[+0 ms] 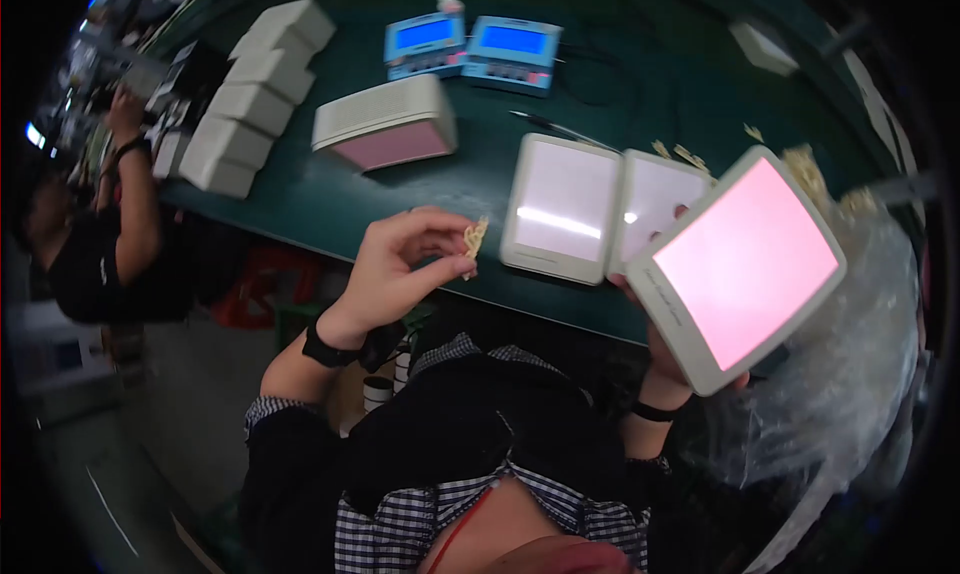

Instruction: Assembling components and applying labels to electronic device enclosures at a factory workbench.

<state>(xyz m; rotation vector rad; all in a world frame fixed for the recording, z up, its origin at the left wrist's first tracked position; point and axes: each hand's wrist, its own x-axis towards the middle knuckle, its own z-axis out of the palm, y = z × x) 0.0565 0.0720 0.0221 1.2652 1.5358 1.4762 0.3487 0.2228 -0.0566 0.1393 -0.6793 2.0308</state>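
My left hand [395, 269] pinches a small cream-coloured coiled bundle [475, 236], perhaps a tied cord, between thumb and fingers above the table's near edge. On the right, my right hand [664, 359] grips a pale boxy device [745, 264] from its near side and underneath; most of those fingers are hidden behind it. The device is tilted, and its large face glows pink. Between my hands two similar devices lie face up side by side: one in front [562, 209], the other [650, 194] partly covered by the raised one.
Another pale device [385, 124] stands with its pinkish face toward me. Two blue instruments [512, 54] with lit displays sit behind, near a pen [555, 126]. Pale boxes [250, 104] line the left. A clear plastic bag [830, 324] bulges at right. A co-worker's arm [135, 194] reaches in far left.
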